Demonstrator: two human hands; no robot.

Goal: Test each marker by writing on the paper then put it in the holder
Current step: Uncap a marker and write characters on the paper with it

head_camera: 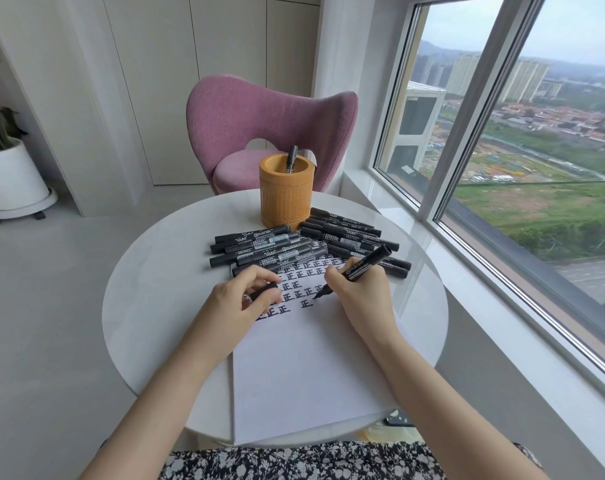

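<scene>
Head view: the right hand [359,292] has its fingers [335,277] curled round an uncapped black felt marker [366,263]. Its nib seems to touch the white sheet of paper [304,375] just ahead of the fingertips, beside the lower rows of characters. The left hand [245,296] rests on the sheet and pinches what looks like the small black cap [264,292]. Past both sets of fingers lie two heaps of black markers [263,249], and farther off stands the tan cylindrical holder [285,195] with one marker in it, on the round white desk [148,306]. I'd say press the sheet flat, write in blank space clear of wet ink, then recap firmly.
</scene>
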